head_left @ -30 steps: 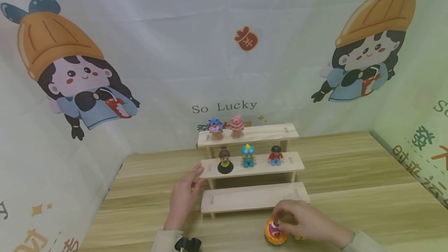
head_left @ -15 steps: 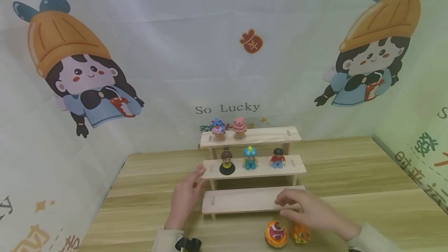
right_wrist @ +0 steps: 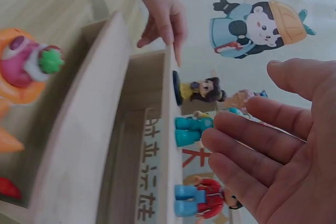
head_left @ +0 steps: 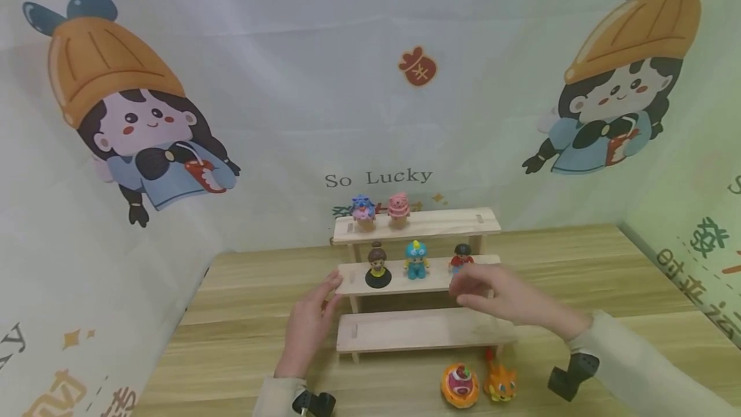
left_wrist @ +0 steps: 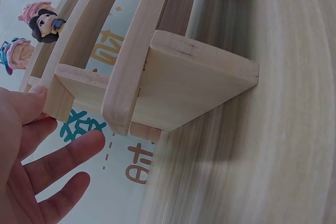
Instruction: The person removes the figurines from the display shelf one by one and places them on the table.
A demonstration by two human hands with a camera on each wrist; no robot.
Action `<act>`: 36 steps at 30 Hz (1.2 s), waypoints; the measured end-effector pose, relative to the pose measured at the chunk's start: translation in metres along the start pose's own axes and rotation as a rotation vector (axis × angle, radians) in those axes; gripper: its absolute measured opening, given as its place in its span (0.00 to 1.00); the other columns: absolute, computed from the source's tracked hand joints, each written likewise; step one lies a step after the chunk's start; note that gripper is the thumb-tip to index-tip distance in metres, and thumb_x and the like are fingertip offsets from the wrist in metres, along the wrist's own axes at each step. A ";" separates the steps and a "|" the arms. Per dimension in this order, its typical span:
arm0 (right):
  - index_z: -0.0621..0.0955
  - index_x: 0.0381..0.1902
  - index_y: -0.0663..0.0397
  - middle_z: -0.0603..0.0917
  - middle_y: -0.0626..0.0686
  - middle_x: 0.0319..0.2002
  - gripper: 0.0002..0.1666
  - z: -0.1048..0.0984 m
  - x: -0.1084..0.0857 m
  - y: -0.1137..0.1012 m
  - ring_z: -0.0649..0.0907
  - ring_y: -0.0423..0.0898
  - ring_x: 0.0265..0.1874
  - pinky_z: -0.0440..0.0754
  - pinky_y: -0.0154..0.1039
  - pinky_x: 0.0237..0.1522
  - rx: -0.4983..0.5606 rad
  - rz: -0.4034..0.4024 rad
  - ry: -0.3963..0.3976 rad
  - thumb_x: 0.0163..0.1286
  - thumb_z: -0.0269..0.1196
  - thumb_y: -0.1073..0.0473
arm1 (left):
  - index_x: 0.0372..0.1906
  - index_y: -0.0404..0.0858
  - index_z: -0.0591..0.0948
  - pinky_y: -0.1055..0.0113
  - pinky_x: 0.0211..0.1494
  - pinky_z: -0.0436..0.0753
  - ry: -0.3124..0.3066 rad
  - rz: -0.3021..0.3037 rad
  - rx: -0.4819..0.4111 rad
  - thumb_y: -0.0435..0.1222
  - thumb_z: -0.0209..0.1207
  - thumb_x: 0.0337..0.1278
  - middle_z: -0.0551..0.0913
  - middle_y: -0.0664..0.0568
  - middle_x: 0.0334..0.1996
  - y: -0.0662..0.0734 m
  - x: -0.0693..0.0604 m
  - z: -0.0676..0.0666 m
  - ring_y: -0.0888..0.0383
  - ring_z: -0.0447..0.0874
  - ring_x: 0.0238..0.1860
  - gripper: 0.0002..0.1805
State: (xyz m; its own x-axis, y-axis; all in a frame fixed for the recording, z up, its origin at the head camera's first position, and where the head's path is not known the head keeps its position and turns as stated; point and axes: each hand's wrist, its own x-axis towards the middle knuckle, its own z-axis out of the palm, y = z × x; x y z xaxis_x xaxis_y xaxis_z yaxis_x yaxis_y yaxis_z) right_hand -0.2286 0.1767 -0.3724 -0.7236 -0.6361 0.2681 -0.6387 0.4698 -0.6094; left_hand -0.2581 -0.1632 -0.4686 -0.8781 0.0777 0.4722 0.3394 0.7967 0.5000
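My left hand pinches the left end of a three-tier wooden display stand at its middle tier, other fingers spread apart in the left wrist view. My right hand, fingers relaxed and holding nothing, hovers before the right part of that tier, partly covering a toy figure in a red jacket. A teal-hooded figure and a brown-haired doll on a black base stand left of it. In front of the stand lie a round orange toy with a fruit topping and an orange animal figure.
A blue-and-pink ice-cream-cone toy and a pink one stand on the top tier's left half. The stand is on a wood-grain table. A printed cloth backdrop encloses the back and sides.
My right hand has let go of the round orange toy and risen away to the middle tier, uncovering the orange animal figure. My left hand keeps its place on the stand.
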 end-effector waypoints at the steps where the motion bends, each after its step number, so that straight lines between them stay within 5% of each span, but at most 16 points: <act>1: 0.79 0.44 0.55 0.86 0.51 0.40 0.08 -0.003 0.003 -0.001 0.84 0.39 0.40 0.82 0.35 0.41 0.000 0.011 0.005 0.69 0.60 0.60 | 0.59 0.46 0.78 0.63 0.40 0.83 0.003 0.002 0.002 0.39 0.60 0.61 0.74 0.60 0.63 0.000 0.000 0.000 0.56 0.85 0.36 0.21; 17: 0.81 0.42 0.56 0.86 0.53 0.40 0.06 -0.030 0.058 0.000 0.84 0.46 0.41 0.82 0.41 0.46 -0.030 0.111 0.155 0.68 0.61 0.63 | 0.57 0.46 0.79 0.71 0.34 0.79 0.020 0.013 -0.019 0.39 0.61 0.60 0.75 0.60 0.62 -0.003 -0.003 0.001 0.63 0.81 0.30 0.20; 24: 0.80 0.43 0.57 0.86 0.56 0.43 0.08 -0.035 0.080 0.001 0.84 0.52 0.45 0.80 0.49 0.50 -0.021 0.230 0.215 0.68 0.61 0.61 | 0.57 0.46 0.79 0.70 0.34 0.79 0.032 0.029 -0.025 0.39 0.61 0.60 0.76 0.59 0.62 -0.003 -0.002 0.002 0.61 0.83 0.31 0.19; 28: 0.77 0.52 0.59 0.84 0.58 0.48 0.16 -0.036 0.093 0.004 0.82 0.53 0.50 0.79 0.50 0.53 -0.013 0.282 0.206 0.67 0.62 0.61 | 0.57 0.46 0.79 0.71 0.33 0.79 0.026 0.035 -0.032 0.38 0.61 0.60 0.75 0.59 0.62 -0.003 -0.002 0.002 0.61 0.84 0.31 0.19; 36: 0.61 0.70 0.59 0.75 0.63 0.61 0.39 -0.028 0.116 0.015 0.76 0.58 0.60 0.76 0.51 0.58 0.077 0.262 0.188 0.65 0.64 0.64 | 0.57 0.46 0.79 0.72 0.32 0.78 0.026 0.025 -0.032 0.39 0.61 0.60 0.76 0.59 0.62 -0.004 -0.002 0.000 0.62 0.82 0.30 0.19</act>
State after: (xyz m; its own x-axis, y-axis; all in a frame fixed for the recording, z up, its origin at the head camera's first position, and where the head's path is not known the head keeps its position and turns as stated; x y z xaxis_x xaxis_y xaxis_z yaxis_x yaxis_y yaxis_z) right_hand -0.3297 0.1271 -0.3295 -0.9009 -0.3720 0.2236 -0.4080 0.5503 -0.7285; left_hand -0.2577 -0.1668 -0.4720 -0.8600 0.0814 0.5038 0.3725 0.7748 0.5108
